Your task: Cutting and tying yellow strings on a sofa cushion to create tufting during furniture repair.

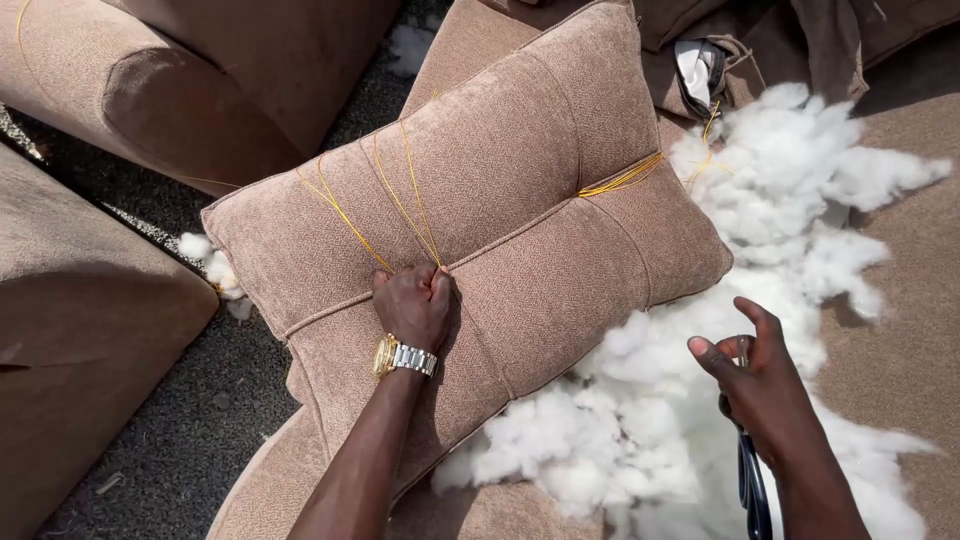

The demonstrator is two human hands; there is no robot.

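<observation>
On the cushion (560, 230), right at its middle seam, my left hand (414, 305) is balled into a tight fist around yellow cords (400, 205) that fan up and away from my knuckles across the cushion's upper left part. The cushion is brown, plump and tilted, lying on a brown sofa seat (900, 330), its lower edge toward me. A second bunch of yellow thread (622, 180) is pulled into a dimple on the cushion's right side, where the fabric puckers. I wear a gold and silver watch (403, 356) on the left wrist, which lies over the cushion's lower half. Off the cushion's lower right corner, my right hand (765, 385) hovers, half open, thumb and forefinger raised and spread, the other fingers curled loosely around dark-handled scissors (752, 470) that hang down past my wrist; it touches neither cushion nor cord. Beneath that hand and along the cushion's right edge spreads a heap of white stuffing (780, 200), loose and fluffy, reaching up beyond the cushion's upper right corner. Small tufts (215, 270) lie just off the cushion's left corner, over dark carpet (190, 440). Left of the cushion stand more brown sofa pieces (80, 340). Above the cushion's top right corner, a dark strap with a white patch (700, 72) sits among brown folds.
</observation>
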